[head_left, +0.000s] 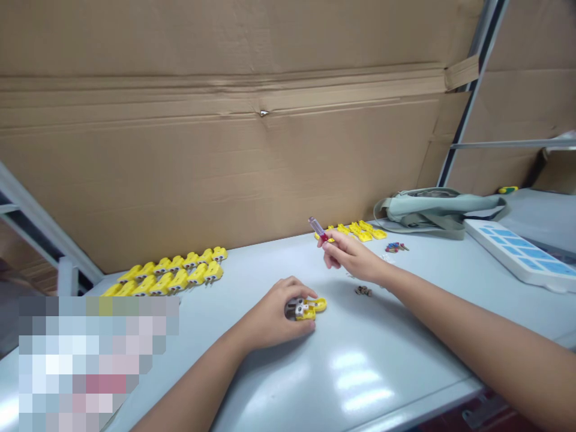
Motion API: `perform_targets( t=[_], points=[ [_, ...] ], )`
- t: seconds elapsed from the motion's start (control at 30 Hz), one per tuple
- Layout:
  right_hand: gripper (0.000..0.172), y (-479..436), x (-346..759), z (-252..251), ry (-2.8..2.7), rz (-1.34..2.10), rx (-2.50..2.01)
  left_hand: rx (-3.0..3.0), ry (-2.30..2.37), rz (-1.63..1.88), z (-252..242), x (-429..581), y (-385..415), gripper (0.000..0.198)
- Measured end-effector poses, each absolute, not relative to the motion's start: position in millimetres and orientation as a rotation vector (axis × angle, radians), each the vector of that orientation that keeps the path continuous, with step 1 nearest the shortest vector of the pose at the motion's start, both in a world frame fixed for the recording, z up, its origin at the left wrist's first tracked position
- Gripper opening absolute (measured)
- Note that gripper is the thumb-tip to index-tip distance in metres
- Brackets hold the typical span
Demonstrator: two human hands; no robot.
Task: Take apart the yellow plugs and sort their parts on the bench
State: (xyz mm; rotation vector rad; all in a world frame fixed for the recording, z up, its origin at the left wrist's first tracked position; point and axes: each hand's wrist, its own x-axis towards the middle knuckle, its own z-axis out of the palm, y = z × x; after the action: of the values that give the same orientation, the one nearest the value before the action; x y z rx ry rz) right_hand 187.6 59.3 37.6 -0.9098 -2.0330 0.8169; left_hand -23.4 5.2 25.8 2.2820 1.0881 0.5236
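My left hand [274, 315] rests on the pale table [360, 372], its fingers closed round a yellow plug part [310, 308] with a grey metal piece in it. A little beyond and to the right, my right hand [351, 255] is raised slightly, fingers pinched on a small screwdriver [317, 227] with a clear handle and red tip. A few small dark screws [362, 291] lie on the table just right of the plug, below my right wrist.
Two rows of finished yellow plugs [173, 273] lie at the left. More yellow pieces [360, 231] and coloured bits [395, 246] sit behind my right hand. A grey-green bag [432, 210] and a white-and-blue tray [517, 249] are at right. Cardboard walls the back.
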Motion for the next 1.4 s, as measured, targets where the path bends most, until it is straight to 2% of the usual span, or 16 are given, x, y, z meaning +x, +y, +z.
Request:
perform_targets(
  t=[0.1, 0.3, 0.63, 0.87, 0.93, 1.03, 1.1, 1.3, 1.4],
  points=[
    [0.02, 42, 176, 42, -1.971, 1.029, -0.714, 2.285, 1.044, 0.509, 24, -23, 6, 0.03],
    [0.021, 34, 166, 34, -1.881, 1.334, -0.619, 2.253, 1.04, 0.544, 20, -25, 10, 0.027],
    [0.006, 33, 165, 28, -2.011, 1.071, -0.75, 2.216, 1.038, 0.565, 18, -25, 11, 0.027],
    [0.005, 32, 163, 25, -2.055, 1.031, -0.791, 2.21, 1.034, 0.585, 16, -25, 12, 0.026],
    [0.019, 32, 162, 25, -2.059, 0.967, -0.795, 2.208, 1.031, 0.582, 16, -25, 12, 0.025],
    [0.066, 32, 162, 25, -2.046, 0.831, -0.766, 2.213, 1.027, 0.585, 16, -25, 12, 0.024],
    [0.081, 31, 162, 25, -2.06, 0.789, -0.739, 2.212, 1.026, 0.585, 16, -25, 12, 0.024],
    [0.066, 30, 164, 26, -2.075, 0.659, -0.661, 2.203, 1.045, 0.603, 14, -25, 12, 0.022],
    [0.051, 28, 160, 30, -1.918, 0.601, -0.601, 2.211, 1.058, 0.599, 15, -25, 11, 0.024]
  ],
)
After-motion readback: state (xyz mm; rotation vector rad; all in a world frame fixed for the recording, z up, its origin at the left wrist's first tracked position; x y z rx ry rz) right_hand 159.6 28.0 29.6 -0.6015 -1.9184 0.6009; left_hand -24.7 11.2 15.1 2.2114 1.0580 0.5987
